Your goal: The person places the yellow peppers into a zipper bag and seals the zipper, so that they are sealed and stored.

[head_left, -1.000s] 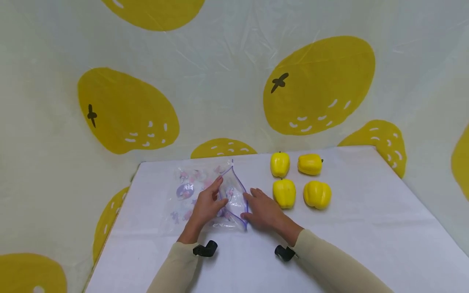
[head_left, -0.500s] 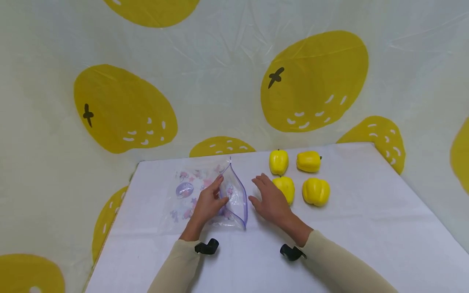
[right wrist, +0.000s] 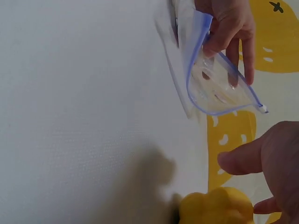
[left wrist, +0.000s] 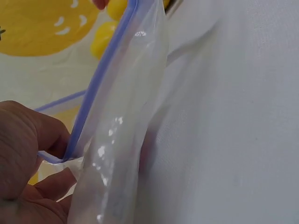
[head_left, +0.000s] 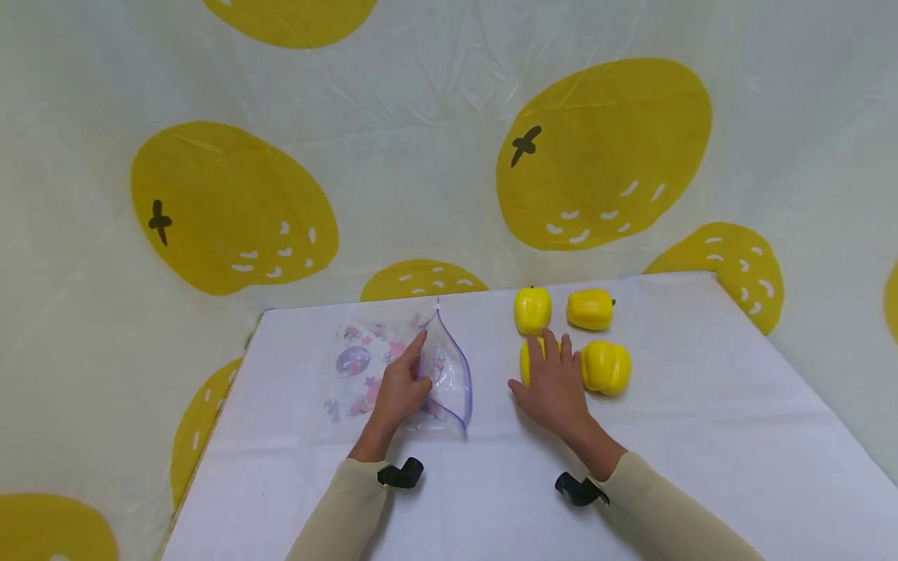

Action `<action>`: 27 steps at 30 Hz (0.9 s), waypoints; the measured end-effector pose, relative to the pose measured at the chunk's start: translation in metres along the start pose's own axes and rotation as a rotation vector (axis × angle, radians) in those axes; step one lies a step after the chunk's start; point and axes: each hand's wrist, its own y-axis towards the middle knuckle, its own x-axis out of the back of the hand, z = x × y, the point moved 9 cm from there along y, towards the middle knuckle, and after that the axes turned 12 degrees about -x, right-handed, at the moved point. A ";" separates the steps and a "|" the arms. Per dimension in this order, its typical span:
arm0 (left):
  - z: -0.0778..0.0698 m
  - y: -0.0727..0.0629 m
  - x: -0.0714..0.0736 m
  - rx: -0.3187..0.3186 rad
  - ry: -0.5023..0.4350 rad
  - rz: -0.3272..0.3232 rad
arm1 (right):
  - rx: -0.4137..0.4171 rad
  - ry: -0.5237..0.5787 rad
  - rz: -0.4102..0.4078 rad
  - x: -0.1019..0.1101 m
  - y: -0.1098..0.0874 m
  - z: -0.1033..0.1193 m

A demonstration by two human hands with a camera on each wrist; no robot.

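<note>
A clear zip bag with a purple zip edge and pink-purple prints lies on the table, its mouth spread apart toward the right. My left hand pinches the upper layer at the mouth; in the left wrist view the thumb is hooked over the zip edge. Over the near-left yellow bell pepper hovers my right hand, its fingers spread and covering much of it. The right wrist view has the thumb apart from that pepper; whether the fingertips touch it, I cannot tell.
Three more yellow bell peppers stand close by: one at the far left, one at the far right, one at the near right. A white cloth covers the table. Behind hangs a curtain with yellow fruit prints.
My right hand has let go of the bag's zip edge and moved right, onto the near-left pepper. The left hand has stayed at the bag's mouth.
</note>
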 end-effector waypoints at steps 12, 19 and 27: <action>-0.002 0.001 0.000 0.072 0.111 -0.055 | -0.018 0.203 0.050 -0.008 0.011 -0.014; -0.002 0.002 0.001 0.133 0.120 -0.139 | -0.098 0.303 0.100 -0.010 0.017 -0.022; -0.010 0.006 0.006 0.162 0.223 -0.186 | -0.132 0.351 0.124 -0.009 0.021 -0.024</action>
